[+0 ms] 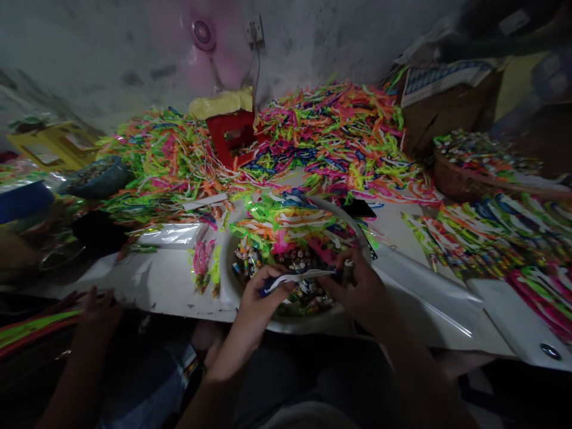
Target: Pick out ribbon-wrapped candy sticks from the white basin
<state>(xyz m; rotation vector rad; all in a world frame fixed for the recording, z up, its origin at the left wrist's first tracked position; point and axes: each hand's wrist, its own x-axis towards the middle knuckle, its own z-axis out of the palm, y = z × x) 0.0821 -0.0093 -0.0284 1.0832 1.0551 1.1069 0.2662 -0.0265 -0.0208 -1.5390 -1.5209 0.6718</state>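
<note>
Between my two hands stretches a blue-and-white plastic strip [306,275]. My left hand [263,298] pinches its left end between thumb and fingers. At the other end, my right hand [357,289] is closed around the strip, along with a small dark piece I cannot make out. Both hands are above the near part of a pale round basin [230,292]. Inside it lie small patterned cylinders [308,292], and a heap of bright soft plastic strips [286,220] fills its far side. Several finished-looking strip-and-cylinder pieces [205,265] rest left of the basin.
Large piles of coloured strips [339,131] line the wall around a red stool [235,140]. Rows of strip pieces [482,232] and a clear plastic sheet [429,292] lie on the right. Another person's hand [96,316] is at the lower left, near the table edge.
</note>
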